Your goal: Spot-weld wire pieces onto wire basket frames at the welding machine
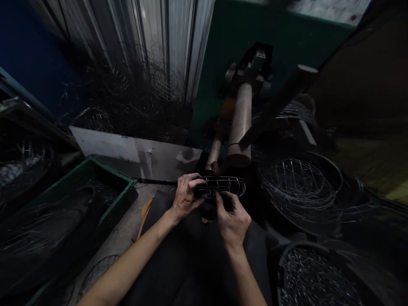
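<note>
A round wire basket-like frame (228, 183) is held up in front of my body, near the ends of two metal arms of a machine. My left hand (187, 194) grips its left side, thumb below and fingers over the wires. With thumb and fingertips pinched, my right hand (233, 214) is at the lower front edge of the frame; whatever small piece may sit between those fingertips is too dark to make out. The thick cylindrical machine arm (241, 123) ends just above the frame, with a thinner rod (214, 153) beside it.
A green machine body (210, 85) stands ahead. At right, a tub holds wire frames (299, 182); below it, a bucket holds many small metal pieces (318, 276). On the left is a green crate (111, 170). A white panel (134, 157) fronts a heap of wire (127, 93).
</note>
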### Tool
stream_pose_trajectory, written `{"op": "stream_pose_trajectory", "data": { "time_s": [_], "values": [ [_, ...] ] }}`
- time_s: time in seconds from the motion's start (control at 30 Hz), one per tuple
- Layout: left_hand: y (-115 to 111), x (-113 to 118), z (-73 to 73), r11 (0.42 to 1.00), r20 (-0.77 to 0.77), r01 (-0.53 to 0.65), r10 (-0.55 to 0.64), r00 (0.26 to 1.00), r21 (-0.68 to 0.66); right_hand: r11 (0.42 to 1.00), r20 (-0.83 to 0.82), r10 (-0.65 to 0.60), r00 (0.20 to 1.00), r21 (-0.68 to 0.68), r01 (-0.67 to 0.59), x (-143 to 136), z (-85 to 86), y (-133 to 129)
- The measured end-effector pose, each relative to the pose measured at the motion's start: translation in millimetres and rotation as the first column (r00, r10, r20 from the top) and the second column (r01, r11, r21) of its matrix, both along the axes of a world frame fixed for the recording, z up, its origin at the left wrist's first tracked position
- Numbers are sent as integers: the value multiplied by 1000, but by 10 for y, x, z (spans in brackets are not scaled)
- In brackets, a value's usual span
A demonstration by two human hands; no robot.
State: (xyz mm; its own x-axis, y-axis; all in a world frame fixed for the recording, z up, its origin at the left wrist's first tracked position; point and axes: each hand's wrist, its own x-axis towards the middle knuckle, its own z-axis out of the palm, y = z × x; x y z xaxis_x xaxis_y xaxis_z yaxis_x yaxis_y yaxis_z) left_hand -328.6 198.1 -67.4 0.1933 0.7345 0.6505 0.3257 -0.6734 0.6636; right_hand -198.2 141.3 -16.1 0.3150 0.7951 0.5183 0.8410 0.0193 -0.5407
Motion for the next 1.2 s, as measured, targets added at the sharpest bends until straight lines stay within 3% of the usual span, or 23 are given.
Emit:
{"op": "stream_pose_trajectory", "data": {
  "time_s": [0.27, 0.7, 1.2],
  "values": [
    [2, 50, -20, 999, 24, -12, 13, 1000, -46, 998, 8, -53, 999, 23, 53, 0, -79, 36],
    [50, 48, 1, 1000, 43, -6, 7, 999, -22, 996, 58, -23, 998, 92, 18, -15, -59, 85],
    [100, 83, -18, 999, 42, -24, 25, 999, -28, 998, 15, -31, 999, 58, 30, 1, -66, 109]
  ]
}}
